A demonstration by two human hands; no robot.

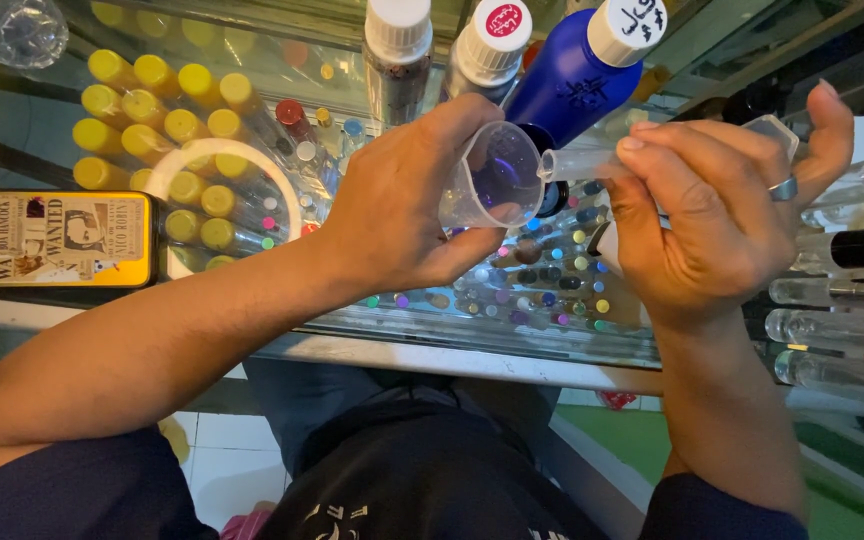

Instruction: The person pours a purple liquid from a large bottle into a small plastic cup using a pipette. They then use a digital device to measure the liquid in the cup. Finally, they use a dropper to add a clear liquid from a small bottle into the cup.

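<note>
My left hand (402, 205) grips a small clear plastic measuring cup (492, 182), tilted on its side with its mouth facing right. My right hand (717, 215), a ring on one finger, holds a thin clear tube-shaped vial (577, 163) level, its open end touching the cup's lip. Both hands hover above a glass counter (422, 340). A blue bottle with a white cap (577, 75) stands just behind the cup.
Two white-capped bottles (397, 50) stand behind my left hand. Several yellow-capped vials (167, 125) fill the left side, beside a yellow tin box (57, 238). Small coloured-cap vials (542, 285) lie under the glass. Black-capped clear vials (847, 250) lie at the right.
</note>
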